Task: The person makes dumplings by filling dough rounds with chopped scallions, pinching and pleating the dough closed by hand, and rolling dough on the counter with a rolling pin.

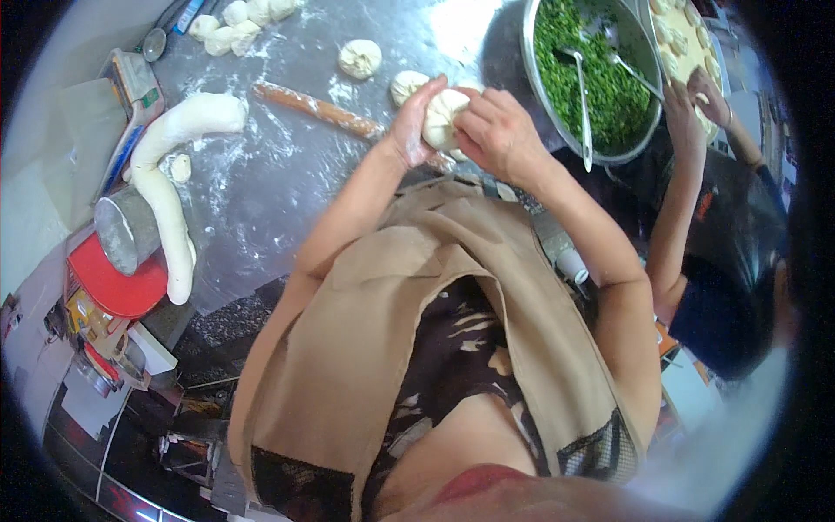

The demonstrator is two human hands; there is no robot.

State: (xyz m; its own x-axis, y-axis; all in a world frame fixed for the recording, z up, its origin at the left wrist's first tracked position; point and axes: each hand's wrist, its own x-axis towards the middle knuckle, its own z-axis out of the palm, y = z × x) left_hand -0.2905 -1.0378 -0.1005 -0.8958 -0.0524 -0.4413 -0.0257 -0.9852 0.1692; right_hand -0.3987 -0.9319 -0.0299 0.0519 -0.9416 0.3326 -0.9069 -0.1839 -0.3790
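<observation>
Between my two hands is a white, round dough bun (444, 120) with folds gathered at its top. My left hand (412, 130) cups the bun from the side and below, fingers curved around it. With fingers bent and pressed together, my right hand (503, 132) pinches the bun's right edge; its fingertips are partly hidden. Just beyond my left hand sits a pleated bun (405, 86), and farther off lies another pleated bun (359, 58). A floury wooden rolling pin (317, 109) lies on the metal table (252, 187), its near end beside my left wrist.
A steel bowl (528, 65) of chopped greens (561, 96) with two spoons stands to the right. Beyond it, a co-worker's hands (696, 104) are over a tray of small dough pieces. At left are a long dough roll (165, 187), a metal can (122, 230) and several dough lumps (235, 35).
</observation>
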